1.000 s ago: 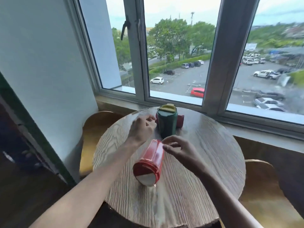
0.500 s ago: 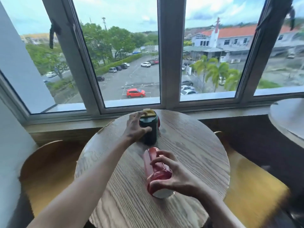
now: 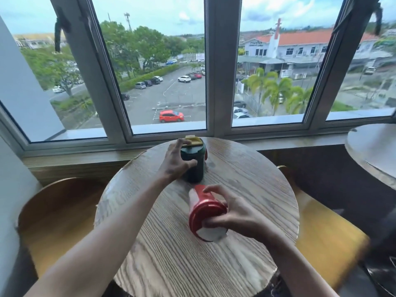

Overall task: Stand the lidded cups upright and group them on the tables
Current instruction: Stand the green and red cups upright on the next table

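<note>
A dark green cup with a yellow lid (image 3: 195,161) stands upright at the far side of the round wooden table (image 3: 171,254). My left hand (image 3: 176,160) wraps around its left side. A red cup with a red lid (image 3: 203,210) lies on its side in the table's middle, its white lid face toward me. My right hand (image 3: 233,215) grips it over the lid end. A sliver of another red object (image 3: 206,155) shows behind the green cup, mostly hidden.
Curved wooden chairs stand at the left (image 3: 57,211) and right (image 3: 325,236) of the table. A second round table (image 3: 372,153) sits at the right edge. A window sill (image 3: 85,155) and large windows run just behind the table.
My left hand has closed around the green cup and my right hand has taken hold of the lying red cup. The view has swung right, showing the second table.
</note>
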A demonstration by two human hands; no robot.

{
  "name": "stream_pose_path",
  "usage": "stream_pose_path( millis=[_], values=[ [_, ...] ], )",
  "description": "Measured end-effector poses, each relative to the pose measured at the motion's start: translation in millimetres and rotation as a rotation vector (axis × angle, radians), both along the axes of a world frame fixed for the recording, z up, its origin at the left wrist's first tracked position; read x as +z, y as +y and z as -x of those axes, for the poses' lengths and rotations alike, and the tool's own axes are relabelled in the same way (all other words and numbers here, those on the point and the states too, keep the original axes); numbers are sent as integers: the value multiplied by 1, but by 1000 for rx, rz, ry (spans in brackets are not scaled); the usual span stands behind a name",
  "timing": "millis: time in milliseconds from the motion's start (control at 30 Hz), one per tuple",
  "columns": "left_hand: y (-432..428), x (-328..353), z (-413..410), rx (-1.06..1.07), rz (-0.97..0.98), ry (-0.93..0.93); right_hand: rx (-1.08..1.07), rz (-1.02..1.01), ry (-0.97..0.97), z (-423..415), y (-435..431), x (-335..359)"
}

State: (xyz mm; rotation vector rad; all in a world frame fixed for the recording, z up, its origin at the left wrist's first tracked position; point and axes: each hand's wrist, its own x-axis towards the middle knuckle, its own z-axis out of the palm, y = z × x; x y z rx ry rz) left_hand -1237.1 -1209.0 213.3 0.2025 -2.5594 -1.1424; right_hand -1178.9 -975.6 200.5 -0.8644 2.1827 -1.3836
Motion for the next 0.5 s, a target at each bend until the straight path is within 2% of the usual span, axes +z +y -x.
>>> stream_pose_path(
  millis=[200,367,500],
  values=[
    [-4,2,1,-19,-34,-34,-67,-83,-226,42,-6,47],
    [-8,-3,4,-37,-70,-9,-103,-218,-277,75,-15,66],
    [-11,-7,3,-65,-103,23,-150,-218,-248,82,-21,66]
  ],
)
